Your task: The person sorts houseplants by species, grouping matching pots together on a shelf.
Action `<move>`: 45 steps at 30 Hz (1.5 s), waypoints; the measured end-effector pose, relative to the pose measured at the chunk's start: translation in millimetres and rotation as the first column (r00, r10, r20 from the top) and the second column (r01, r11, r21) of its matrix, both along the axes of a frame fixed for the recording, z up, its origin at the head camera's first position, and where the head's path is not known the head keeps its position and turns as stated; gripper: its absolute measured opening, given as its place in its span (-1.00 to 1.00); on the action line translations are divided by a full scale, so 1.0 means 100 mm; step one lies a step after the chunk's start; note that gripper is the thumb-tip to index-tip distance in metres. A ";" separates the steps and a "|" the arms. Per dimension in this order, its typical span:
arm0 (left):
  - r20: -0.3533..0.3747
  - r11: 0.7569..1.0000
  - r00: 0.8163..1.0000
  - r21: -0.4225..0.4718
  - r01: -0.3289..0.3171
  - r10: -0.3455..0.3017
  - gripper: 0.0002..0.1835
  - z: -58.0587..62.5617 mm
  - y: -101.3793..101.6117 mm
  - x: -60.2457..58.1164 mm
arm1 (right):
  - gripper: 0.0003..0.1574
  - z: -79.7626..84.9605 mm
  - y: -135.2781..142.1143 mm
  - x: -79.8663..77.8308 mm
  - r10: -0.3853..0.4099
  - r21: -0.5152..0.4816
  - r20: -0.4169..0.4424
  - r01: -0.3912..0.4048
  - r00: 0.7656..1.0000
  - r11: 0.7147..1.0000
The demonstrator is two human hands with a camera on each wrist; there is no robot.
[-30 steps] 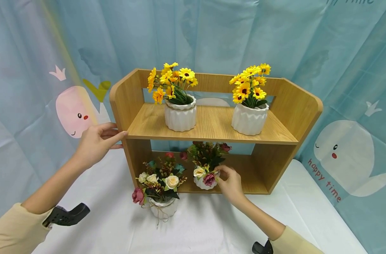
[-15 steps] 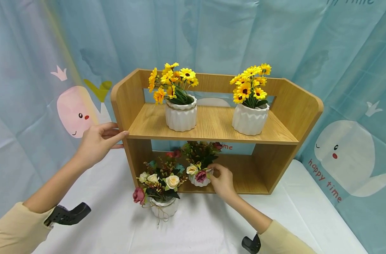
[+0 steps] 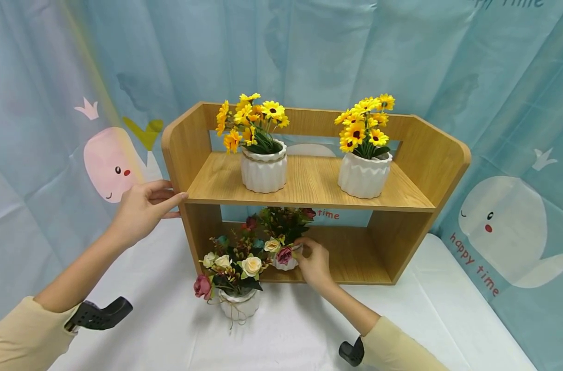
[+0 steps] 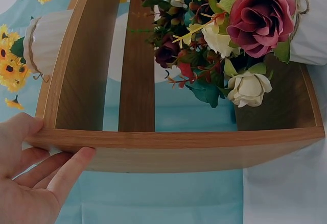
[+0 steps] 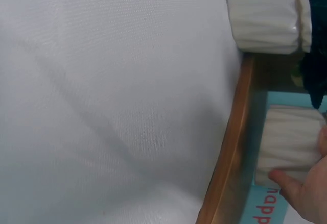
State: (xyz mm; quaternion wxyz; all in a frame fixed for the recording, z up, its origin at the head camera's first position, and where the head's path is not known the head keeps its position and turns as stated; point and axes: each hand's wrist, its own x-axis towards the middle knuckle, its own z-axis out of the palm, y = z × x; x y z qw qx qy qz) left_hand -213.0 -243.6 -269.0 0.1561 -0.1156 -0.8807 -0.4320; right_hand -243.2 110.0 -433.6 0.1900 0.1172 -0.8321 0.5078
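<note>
A two-tier wooden shelf (image 3: 309, 180) stands on a white-covered table. My left hand (image 3: 144, 206) grips the front edge of its left side panel (image 4: 179, 142), thumb on one face and fingers on the other. My right hand (image 3: 311, 260) reaches into the lower tier and holds a small white pot of roses (image 3: 283, 264) by its side; the right wrist view shows the thumb against this pot (image 5: 288, 142). A second rose pot (image 3: 238, 304) stands on the table in front of the shelf's left part, close to the held one.
Two white ribbed pots of yellow sunflowers (image 3: 263, 172) (image 3: 364, 174) stand on the upper tier. A blue curtain with whale prints (image 3: 504, 221) hangs behind. The white tablecloth (image 3: 425, 309) spreads in front and to the right of the shelf.
My right hand has moved the rose pot to the left along the lower tier, closer to the pot on the table. My left hand has stayed on the side panel.
</note>
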 end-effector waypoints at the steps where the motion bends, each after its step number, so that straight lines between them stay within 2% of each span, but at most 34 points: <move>1: 0.000 1.000 1.000 -0.001 0.001 -0.001 -0.53 0.00 0.00 0.00 | -0.78 -0.01 -0.01 -0.01 0.002 -0.001 -0.002 -0.002 1.000 1.000; 16: -0.005 0.999 1.000 0.027 0.022 -0.022 -0.58 -0.01 0.02 0.01 | -0.75 -0.12 -0.16 -0.03 -0.002 0.016 -0.017 0.002 1.000 1.000; 20: -0.005 0.999 1.000 0.028 0.023 -0.023 -0.58 -0.01 0.04 0.01 | -0.68 -0.17 -0.19 -0.04 0.005 0.018 -0.044 -0.004 0.999 1.000; 27: -0.015 1.000 1.000 0.016 0.013 -0.012 -0.59 0.00 0.04 0.01 | -0.70 -0.23 -0.20 -0.03 0.049 0.075 -0.092 -0.042 0.995 0.996; 34: -0.022 1.000 1.000 0.013 0.009 -0.009 -0.58 0.00 0.04 0.00 | -0.71 -0.19 -0.17 0.00 0.071 0.051 -0.050 -0.068 0.996 0.996; 45: -0.022 1.000 1.000 0.015 0.007 -0.007 -0.60 -0.01 0.01 0.00 | -0.67 -0.11 -0.09 0.15 0.102 -0.038 0.026 -0.101 0.994 0.994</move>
